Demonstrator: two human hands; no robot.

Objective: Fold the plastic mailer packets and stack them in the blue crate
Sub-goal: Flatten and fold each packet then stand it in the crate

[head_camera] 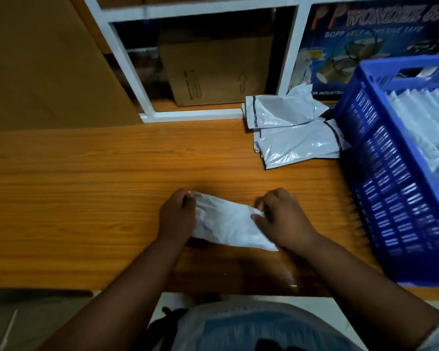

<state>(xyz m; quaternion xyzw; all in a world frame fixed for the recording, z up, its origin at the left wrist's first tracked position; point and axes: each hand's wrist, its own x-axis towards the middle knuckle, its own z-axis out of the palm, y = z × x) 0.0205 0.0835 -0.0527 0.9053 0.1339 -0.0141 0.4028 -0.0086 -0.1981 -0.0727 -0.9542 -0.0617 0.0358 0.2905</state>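
A white plastic mailer packet [227,222] lies crumpled on the wooden table [86,188], held at both ends. My left hand [178,215] grips its left end with curled fingers. My right hand [280,215] pinches its right end between thumb and fingers. A loose pile of grey-white mailer packets [292,127] lies at the back right of the table. The blue crate [395,178] stands at the right edge, with white folded packets [421,115] stacked inside it.
A white shelf frame [127,72] rises behind the table, with a brown cardboard box [213,72] inside. A printed tape carton [365,39] stands behind the crate. A large cardboard sheet [43,62] leans at the left. The table's near edge runs along the bottom.
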